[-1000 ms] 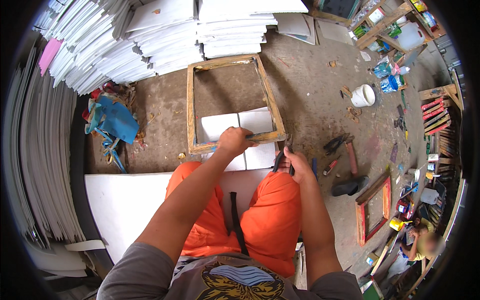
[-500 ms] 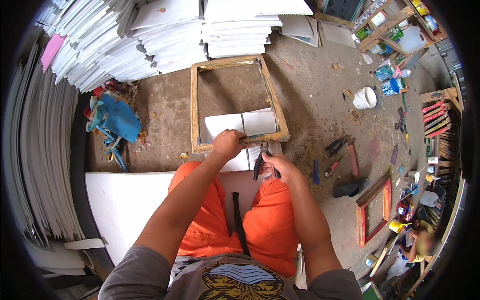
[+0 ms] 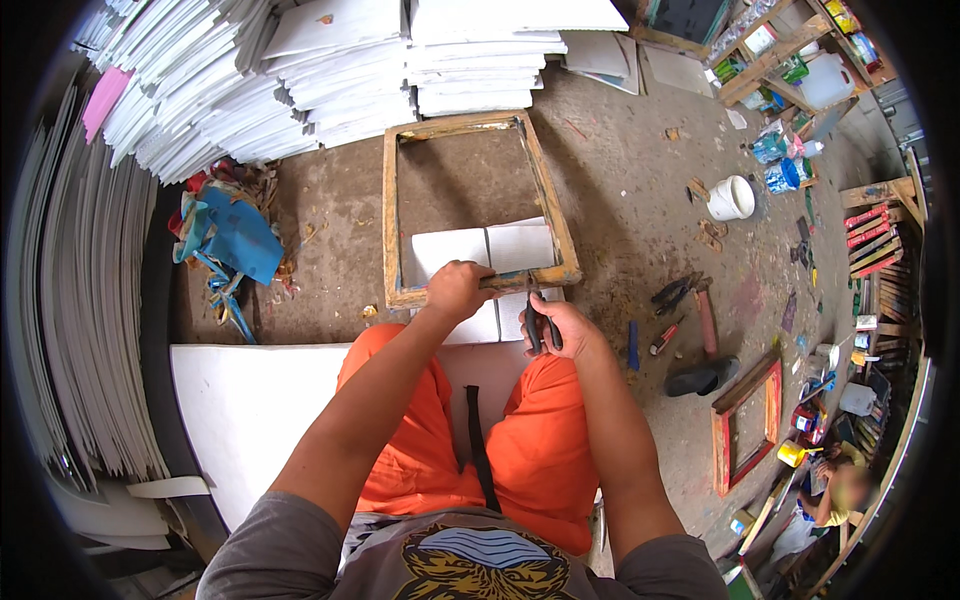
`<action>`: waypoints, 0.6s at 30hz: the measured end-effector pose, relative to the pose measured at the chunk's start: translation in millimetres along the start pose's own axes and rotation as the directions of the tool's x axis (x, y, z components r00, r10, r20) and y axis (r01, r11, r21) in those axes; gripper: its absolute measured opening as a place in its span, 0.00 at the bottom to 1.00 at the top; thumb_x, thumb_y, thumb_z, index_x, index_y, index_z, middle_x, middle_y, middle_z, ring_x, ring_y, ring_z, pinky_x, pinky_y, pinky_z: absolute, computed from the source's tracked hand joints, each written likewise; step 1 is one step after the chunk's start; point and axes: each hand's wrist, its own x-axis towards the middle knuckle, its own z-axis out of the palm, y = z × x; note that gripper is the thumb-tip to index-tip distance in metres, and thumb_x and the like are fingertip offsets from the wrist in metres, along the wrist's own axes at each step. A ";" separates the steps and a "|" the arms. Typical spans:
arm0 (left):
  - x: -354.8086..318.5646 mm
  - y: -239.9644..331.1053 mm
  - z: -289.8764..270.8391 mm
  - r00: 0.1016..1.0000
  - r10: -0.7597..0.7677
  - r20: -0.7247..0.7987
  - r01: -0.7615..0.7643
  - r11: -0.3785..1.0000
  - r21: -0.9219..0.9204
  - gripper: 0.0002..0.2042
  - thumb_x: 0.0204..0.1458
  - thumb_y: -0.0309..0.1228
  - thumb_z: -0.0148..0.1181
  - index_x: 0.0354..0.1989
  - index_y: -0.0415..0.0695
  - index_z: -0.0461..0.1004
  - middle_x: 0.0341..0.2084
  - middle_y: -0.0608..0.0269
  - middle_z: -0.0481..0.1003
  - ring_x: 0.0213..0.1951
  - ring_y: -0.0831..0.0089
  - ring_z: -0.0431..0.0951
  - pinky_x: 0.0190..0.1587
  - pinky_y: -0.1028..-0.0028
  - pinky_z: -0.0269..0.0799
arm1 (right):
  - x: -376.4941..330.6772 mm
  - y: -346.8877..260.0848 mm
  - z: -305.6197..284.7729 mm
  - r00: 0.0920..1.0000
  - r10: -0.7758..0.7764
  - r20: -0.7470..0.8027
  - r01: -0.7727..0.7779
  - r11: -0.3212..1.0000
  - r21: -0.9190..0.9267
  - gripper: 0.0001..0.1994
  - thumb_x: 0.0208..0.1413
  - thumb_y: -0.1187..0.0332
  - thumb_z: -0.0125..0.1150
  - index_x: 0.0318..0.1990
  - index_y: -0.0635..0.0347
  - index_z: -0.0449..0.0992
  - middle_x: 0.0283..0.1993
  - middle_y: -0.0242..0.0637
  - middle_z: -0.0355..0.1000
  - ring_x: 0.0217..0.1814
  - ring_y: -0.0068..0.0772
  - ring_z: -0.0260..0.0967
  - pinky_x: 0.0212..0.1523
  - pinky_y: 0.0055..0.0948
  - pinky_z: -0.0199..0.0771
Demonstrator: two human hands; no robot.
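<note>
left hand (image 3: 458, 290): gripping wood frame (image 3: 392, 200) by its lower edge, frame's pretty much upper centre | right hand (image 3: 568, 328): fingers curled round pliers (image 3: 532, 325), bit right of centre, nose by that edge

The wooden frame (image 3: 391, 210) is yellowish-brown with bluish smudges, pliers (image 3: 533, 328) have black handles, trousers (image 3: 545, 440) are loud orange. Floor (image 3: 630, 190) is grey-brown, pinkish in spots, bucket (image 3: 730, 198) plain white, smaller frame (image 3: 773, 400) mostly red.

We cannot tell whether the pliers (image 3: 533, 328) touch the wooden frame (image 3: 391, 220), partly hidden by the left hand (image 3: 457, 291).
</note>
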 end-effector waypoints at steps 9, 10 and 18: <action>0.2 7.3 -5.7 0.999 -0.030 0.034 0.030 0.999 0.018 0.19 0.46 0.47 0.73 0.46 0.54 0.85 0.38 0.58 0.84 0.42 0.56 0.83 0.47 0.59 0.79 | 1.2 1.8 11.0 0.994 -0.054 -0.097 0.051 0.998 -0.032 0.19 0.66 0.52 0.59 0.39 0.63 0.75 0.26 0.40 0.75 0.21 0.35 0.73 0.20 0.36 0.75; 0.7 6.0 -4.0 0.999 -0.031 0.033 0.030 0.999 0.020 0.19 0.46 0.47 0.73 0.45 0.54 0.85 0.38 0.58 0.84 0.42 0.56 0.83 0.47 0.59 0.79 | 1.8 3.1 10.6 0.981 -0.090 -0.170 0.070 0.990 -0.121 0.19 0.66 0.52 0.59 0.38 0.63 0.75 0.26 0.39 0.75 0.20 0.35 0.73 0.19 0.35 0.74; 0.0 5.7 -3.7 0.998 -0.056 0.041 0.055 0.998 0.005 0.20 0.45 0.47 0.73 0.45 0.54 0.85 0.38 0.57 0.84 0.42 0.56 0.83 0.47 0.59 0.79 | -10.3 0.4 27.5 0.960 -0.174 -0.218 0.100 0.945 -0.310 0.21 0.69 0.51 0.55 0.43 0.65 0.76 0.32 0.46 0.79 0.26 0.38 0.79 0.22 0.34 0.76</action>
